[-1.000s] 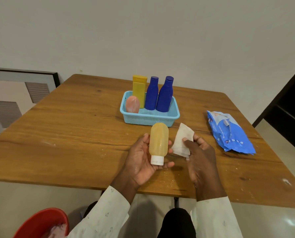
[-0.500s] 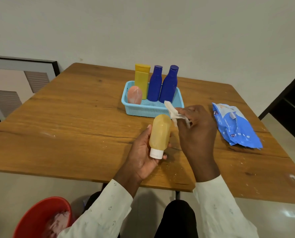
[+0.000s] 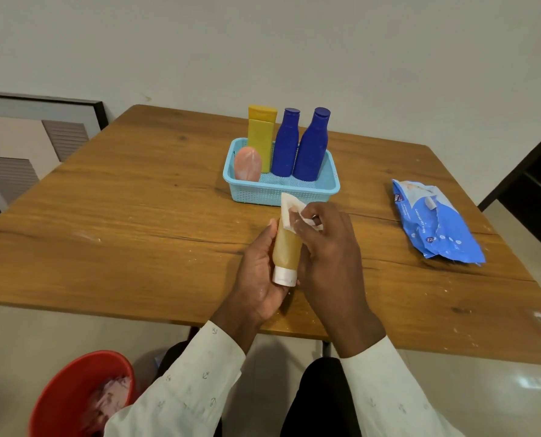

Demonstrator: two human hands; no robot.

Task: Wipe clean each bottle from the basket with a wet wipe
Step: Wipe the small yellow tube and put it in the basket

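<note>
The left hand (image 3: 259, 272) holds the amber tube (image 3: 286, 247) above the table (image 3: 121, 241), cap toward the person, fingers curled around its body. The right hand (image 3: 326, 247) pinches the white wipe (image 3: 289, 209) and presses it on the far end of the tube; both hands are close together. At 12 o'clock from the hands stands the basket (image 3: 282, 192) with a yellow bottle (image 3: 261, 134), two blue bottles (image 3: 297, 143) and what seems a pink bottle (image 3: 247, 164). At 3 o'clock lies the wipes pack (image 3: 436, 222).
</note>
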